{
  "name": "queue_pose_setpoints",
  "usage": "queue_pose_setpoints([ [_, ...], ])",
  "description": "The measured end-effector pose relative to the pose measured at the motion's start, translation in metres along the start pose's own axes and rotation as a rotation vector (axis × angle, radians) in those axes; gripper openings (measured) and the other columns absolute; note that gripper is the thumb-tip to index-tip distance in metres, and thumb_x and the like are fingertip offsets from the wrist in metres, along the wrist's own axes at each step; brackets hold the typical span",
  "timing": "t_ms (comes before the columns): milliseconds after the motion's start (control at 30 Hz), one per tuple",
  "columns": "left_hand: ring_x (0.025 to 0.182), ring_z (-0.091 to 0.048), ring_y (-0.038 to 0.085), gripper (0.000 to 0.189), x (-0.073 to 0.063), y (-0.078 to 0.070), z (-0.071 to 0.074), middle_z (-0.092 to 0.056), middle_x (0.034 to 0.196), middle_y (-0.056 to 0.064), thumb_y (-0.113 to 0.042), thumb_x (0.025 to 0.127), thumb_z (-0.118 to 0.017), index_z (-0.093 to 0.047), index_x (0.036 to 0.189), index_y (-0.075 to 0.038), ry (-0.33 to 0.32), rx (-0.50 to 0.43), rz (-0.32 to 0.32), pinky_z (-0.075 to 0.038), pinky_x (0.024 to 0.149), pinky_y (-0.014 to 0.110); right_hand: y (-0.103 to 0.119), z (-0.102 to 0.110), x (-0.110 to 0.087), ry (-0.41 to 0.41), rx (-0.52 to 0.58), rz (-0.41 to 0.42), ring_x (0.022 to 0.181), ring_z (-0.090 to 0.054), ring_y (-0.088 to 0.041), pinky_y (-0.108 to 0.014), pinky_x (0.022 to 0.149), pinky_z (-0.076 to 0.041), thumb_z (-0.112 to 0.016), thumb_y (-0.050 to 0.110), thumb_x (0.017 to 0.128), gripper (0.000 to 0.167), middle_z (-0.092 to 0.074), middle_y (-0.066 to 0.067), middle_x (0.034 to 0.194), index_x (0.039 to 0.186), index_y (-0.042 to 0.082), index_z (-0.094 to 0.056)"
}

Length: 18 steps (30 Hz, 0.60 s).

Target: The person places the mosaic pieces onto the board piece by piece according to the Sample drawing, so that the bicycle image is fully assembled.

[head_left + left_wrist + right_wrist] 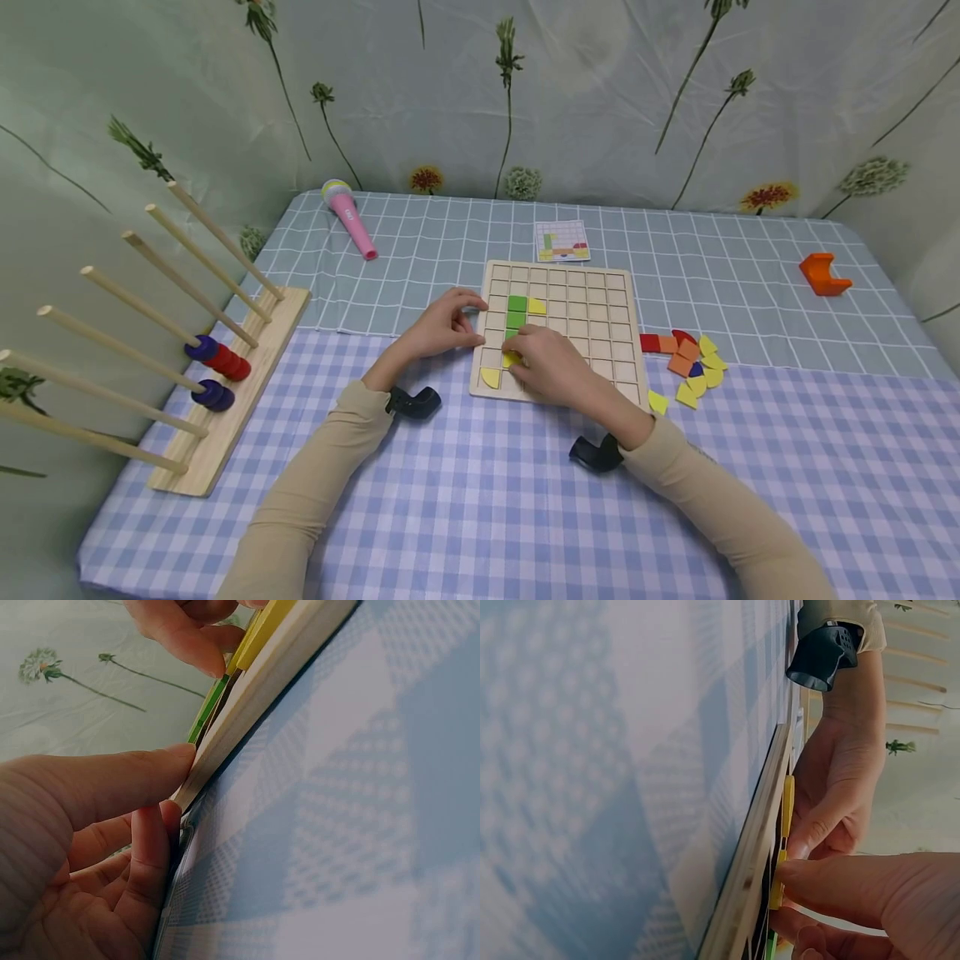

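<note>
A wooden grid board (601, 327) lies at the middle of the table. My left hand (446, 321) holds its left edge, thumb and fingertips against the rim. Over the lower left cells, my right hand (551, 362) pinches a yellow tile (776, 895) between thumb and fingers, low over the board; the hand partly covers it in the head view. Several green square tiles (517, 304) stand in a column just above. To their right sits a yellow tile (537, 307), and a yellow quarter-circle tile (490, 378) occupies the lower left corner.
Loose red, orange, blue and yellow tiles (681, 365) lie right of the board. Behind it is a pattern card (562, 242). A pink toy microphone (350, 218) and a wooden peg rack (247, 387) with rings are leftward; an orange toy piece (824, 275) lies far right.
</note>
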<state>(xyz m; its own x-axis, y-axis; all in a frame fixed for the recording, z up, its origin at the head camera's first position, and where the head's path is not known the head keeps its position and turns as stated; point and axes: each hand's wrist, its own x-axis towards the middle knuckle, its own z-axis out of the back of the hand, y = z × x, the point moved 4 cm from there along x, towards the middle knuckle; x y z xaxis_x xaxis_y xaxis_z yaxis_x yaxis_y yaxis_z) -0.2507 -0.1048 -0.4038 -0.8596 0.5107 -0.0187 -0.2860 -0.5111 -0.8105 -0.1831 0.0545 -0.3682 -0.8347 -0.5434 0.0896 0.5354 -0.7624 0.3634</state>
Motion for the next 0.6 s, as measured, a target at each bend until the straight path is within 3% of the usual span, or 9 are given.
queue_pose_setpoints([
  [233,0.075,-0.059,0.011,0.050,0.001,-0.001,0.000,-0.043,0.135,0.018,-0.007,0.078,-0.073,-0.054,0.124,0.002,-0.004,-0.002,0.000,-0.048,0.066,0.013,0.000,0.009,-0.007,-0.035,0.000,0.007,0.081,-0.063,-0.018,-0.031,0.073,-0.054,-0.062,0.003,0.081,0.021,-0.069,-0.009,0.092,0.100,0.002,-0.070],
  [600,0.075,-0.059,0.011,0.051,-0.002,0.000,0.000,-0.041,0.138,0.017,-0.008,0.077,-0.074,-0.054,0.124,0.001,-0.003,0.006,0.007,-0.049,0.067,0.015,-0.033,0.029,-0.041,-0.020,-0.021,-0.126,0.098,-0.063,-0.024,-0.041,0.087,-0.053,-0.063,0.009,0.085,0.024,-0.069,-0.010,0.104,0.107,0.004,-0.069],
])
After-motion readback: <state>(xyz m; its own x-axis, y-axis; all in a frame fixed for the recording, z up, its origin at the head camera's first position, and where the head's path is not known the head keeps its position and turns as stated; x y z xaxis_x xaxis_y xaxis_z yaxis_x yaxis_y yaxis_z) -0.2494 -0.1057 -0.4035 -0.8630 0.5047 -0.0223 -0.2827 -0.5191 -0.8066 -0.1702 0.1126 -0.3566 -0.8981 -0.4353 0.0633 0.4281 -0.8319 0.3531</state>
